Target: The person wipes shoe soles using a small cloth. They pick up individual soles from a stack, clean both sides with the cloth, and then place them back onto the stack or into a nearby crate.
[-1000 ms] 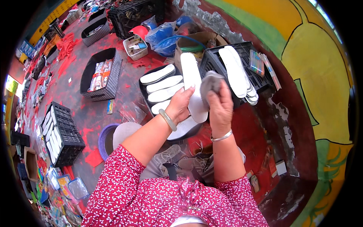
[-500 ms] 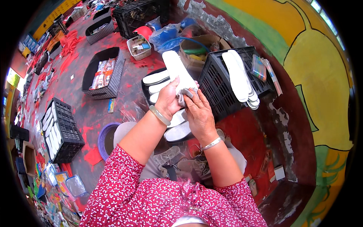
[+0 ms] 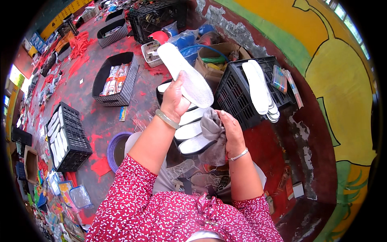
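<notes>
- Above a tray point(image 3: 161, 93) of insoles: left hand point(image 3: 174, 98) gripping a white insole point(image 3: 185, 74), fingers wrapped round it.
- Just beside the tray: right hand point(image 3: 230, 130) clutching a grey rag point(image 3: 212, 135), fingers closed.
- Sitting right: black crate point(image 3: 238, 105) bearing more insoles.

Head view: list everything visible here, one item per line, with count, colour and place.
insole: one, white, raised in the left hand
rag: one, grey, in the right hand
tray: one, black, below the hands, holding several white insoles
crate: one, black, right of the tray, white insoles stacked on top
cardboard box: one, brown, behind the crate
basket: one, black, left of centre, holding packets
slotted crate: one, black, far left, with white insoles
bowl: one, purple, by the left elbow
floor: grey with red paint patches
wall: yellow and green mural, right
left hand: gripping the insole
right hand: gripping the rag
</notes>
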`<state>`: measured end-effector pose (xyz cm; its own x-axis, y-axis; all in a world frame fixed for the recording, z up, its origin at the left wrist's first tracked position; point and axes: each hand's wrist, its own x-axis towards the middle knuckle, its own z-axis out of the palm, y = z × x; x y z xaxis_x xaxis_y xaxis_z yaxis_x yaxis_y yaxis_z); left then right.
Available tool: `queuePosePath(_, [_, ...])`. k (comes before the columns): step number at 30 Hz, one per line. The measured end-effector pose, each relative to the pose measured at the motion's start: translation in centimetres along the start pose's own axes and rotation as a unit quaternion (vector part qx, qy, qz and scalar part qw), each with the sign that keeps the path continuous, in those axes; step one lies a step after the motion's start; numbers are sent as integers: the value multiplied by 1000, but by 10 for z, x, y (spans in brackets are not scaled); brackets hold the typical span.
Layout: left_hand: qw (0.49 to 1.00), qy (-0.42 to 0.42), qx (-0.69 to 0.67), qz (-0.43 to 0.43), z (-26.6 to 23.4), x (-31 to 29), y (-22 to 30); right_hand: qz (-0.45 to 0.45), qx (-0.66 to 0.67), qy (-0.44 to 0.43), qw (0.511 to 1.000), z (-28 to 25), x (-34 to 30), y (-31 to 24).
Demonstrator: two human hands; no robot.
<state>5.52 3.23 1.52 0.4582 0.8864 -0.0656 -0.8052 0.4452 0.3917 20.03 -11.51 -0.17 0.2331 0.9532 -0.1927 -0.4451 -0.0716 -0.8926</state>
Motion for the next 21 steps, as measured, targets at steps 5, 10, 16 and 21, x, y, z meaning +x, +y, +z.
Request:
queuePosePath(5, [998, -56, 3, -38, 3, -11, -25, -70, -29, -2, 997, 23, -10, -14])
queuePosePath(10, [995, 10, 90, -32, 10, -13, -28, -392, -464, 120, 785, 11, -10, -14])
queuePosePath(16, [998, -10, 65, -8, 9, -13, -26, -425, -705, 83, 561, 24, -30, -15])
queuePosePath(21, [996, -29, 64, -49, 9, -6, -14, -124, -358, -70, 923, 0, -36, -38])
